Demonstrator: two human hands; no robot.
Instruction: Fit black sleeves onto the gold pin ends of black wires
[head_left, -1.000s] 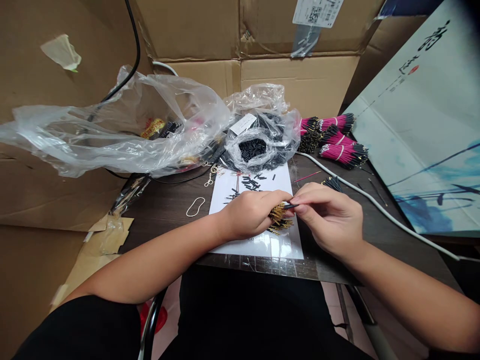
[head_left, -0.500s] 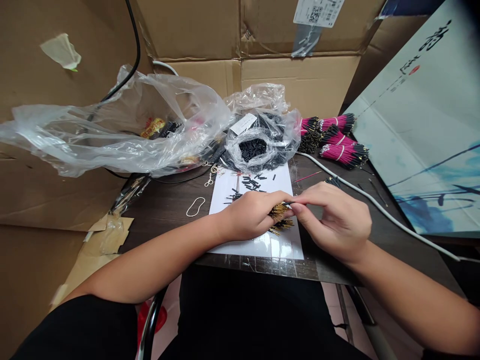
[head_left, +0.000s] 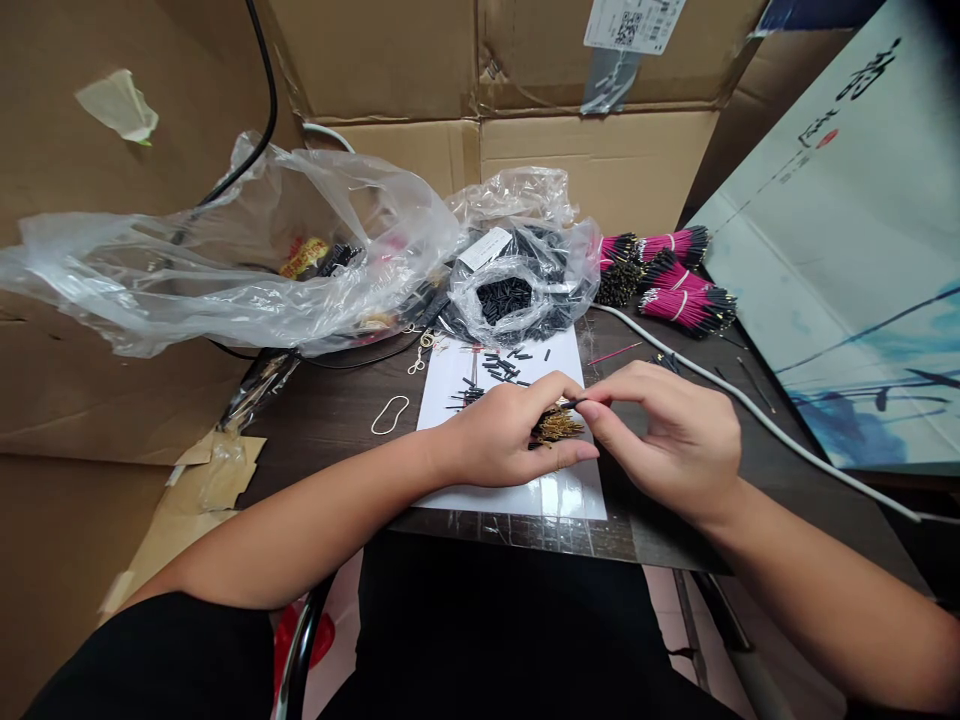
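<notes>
My left hand (head_left: 517, 430) is wrapped round a bundle of thin pins (head_left: 559, 425) whose gold tips point to the right, over a white sheet (head_left: 517, 500). My right hand (head_left: 660, 430) pinches a small black sleeve (head_left: 574, 403) between thumb and forefinger, at the upper edge of the bundle. The fingertips of both hands nearly meet there. Loose black sleeves (head_left: 501, 367) lie scattered on the sheet, behind my left hand. The far ends of the bundle are hidden in my left palm.
Behind the sheet stands an open plastic bag (head_left: 506, 300) of black sleeves. Pink wire bundles (head_left: 679, 303) lie at the back right, beside a white cable (head_left: 750, 405). A large clear bag (head_left: 247, 290) and a rubber band (head_left: 390, 415) are at left.
My left thumb has moved down along the near side of the bundle, and the gold tips sit closer together. My right hand has barely moved and still pinches the black sleeve.
</notes>
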